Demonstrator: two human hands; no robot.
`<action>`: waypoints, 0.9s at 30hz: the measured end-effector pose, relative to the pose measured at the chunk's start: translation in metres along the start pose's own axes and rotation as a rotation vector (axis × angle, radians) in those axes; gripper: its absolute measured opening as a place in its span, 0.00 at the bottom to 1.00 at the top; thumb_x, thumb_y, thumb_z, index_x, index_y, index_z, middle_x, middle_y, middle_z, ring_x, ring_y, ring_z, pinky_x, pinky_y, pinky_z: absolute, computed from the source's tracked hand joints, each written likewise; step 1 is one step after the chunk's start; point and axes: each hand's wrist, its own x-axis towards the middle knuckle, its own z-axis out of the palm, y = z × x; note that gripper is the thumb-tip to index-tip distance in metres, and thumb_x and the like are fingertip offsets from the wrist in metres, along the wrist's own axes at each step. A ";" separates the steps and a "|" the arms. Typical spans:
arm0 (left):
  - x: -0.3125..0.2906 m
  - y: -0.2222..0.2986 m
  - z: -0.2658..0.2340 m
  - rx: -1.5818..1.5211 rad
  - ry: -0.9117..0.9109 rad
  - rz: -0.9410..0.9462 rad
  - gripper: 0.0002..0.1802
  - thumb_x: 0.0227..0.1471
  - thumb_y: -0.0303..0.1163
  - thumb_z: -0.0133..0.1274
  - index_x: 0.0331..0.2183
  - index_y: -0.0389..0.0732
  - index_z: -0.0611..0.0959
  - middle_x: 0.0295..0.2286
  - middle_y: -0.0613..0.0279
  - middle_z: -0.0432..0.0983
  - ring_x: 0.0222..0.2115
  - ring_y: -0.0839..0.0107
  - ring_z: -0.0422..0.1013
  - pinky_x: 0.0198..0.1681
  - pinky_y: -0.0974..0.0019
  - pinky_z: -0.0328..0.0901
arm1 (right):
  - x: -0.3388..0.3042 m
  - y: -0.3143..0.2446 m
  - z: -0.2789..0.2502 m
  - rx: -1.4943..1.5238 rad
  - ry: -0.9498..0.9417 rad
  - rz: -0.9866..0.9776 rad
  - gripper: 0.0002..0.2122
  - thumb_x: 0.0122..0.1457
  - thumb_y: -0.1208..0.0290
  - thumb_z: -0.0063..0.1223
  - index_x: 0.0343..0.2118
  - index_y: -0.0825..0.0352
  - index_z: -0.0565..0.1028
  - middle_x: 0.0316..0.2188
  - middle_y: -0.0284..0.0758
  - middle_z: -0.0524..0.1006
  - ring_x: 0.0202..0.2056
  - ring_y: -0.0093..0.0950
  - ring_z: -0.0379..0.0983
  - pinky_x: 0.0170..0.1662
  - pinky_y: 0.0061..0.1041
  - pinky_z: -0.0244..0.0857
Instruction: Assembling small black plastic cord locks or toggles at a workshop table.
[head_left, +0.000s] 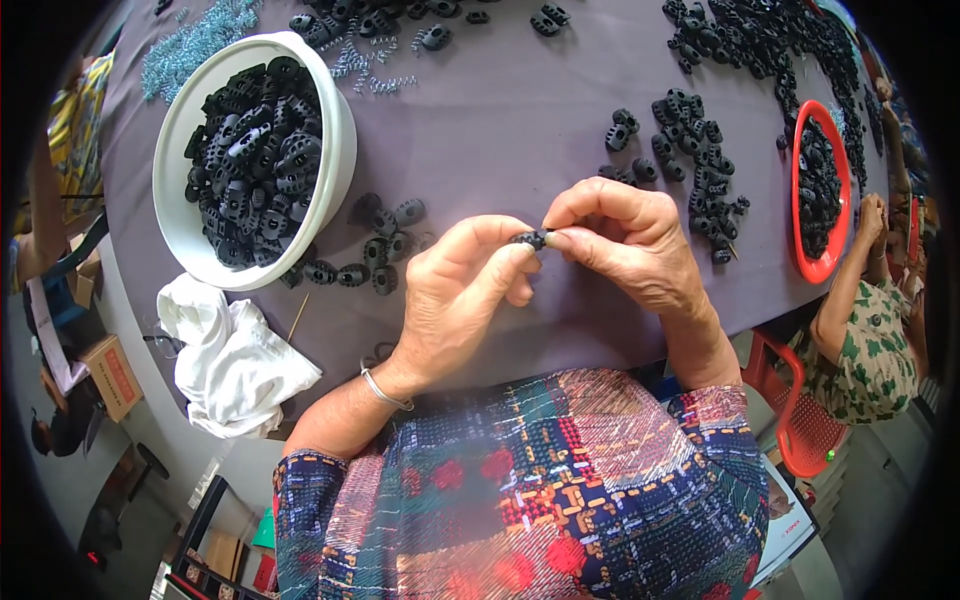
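Observation:
A small black plastic cord lock (529, 239) is held over the near part of the table. My left hand (455, 290) pinches its body between thumb and forefinger. From the other side, the thumb and forefinger of my right hand (630, 245) close on its right end; those fingertips partly hide it. Left of my hands lies a loose group of black cord locks (385, 240). Another cluster of them (700, 170) is spread beyond my right hand. A white tub (342, 150) heaped with black plastic parts stands at the left.
Pale blue-grey coil springs (200, 45) lie at the far left. A white cloth (235, 365) and a thin stick (298, 316) rest by the near left edge. A red oval tray (800, 190) of black parts sits at the right, near another person (865, 340) and a red chair (800, 425).

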 end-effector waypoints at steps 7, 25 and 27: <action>0.000 0.001 0.000 0.037 0.006 0.015 0.10 0.56 0.24 0.51 0.40 0.32 0.77 0.28 0.63 0.77 0.25 0.81 0.71 0.29 0.77 0.68 | 0.001 0.002 0.001 0.007 0.006 0.003 0.04 0.54 0.79 0.55 0.32 0.69 0.76 0.28 0.27 0.75 0.33 0.14 0.69 0.38 0.17 0.65; -0.002 -0.005 0.001 0.120 0.010 0.052 0.09 0.56 0.23 0.50 0.40 0.33 0.77 0.25 0.65 0.75 0.22 0.82 0.69 0.26 0.78 0.66 | 0.002 0.006 -0.002 -0.053 -0.027 0.007 0.03 0.53 0.78 0.56 0.30 0.69 0.75 0.25 0.29 0.76 0.31 0.15 0.69 0.36 0.18 0.64; -0.002 -0.007 0.001 0.134 0.001 0.063 0.09 0.55 0.22 0.50 0.40 0.32 0.76 0.25 0.65 0.75 0.22 0.82 0.69 0.26 0.77 0.66 | 0.002 0.006 -0.002 -0.058 -0.030 -0.003 0.03 0.53 0.78 0.56 0.30 0.69 0.75 0.24 0.29 0.75 0.30 0.15 0.69 0.35 0.18 0.64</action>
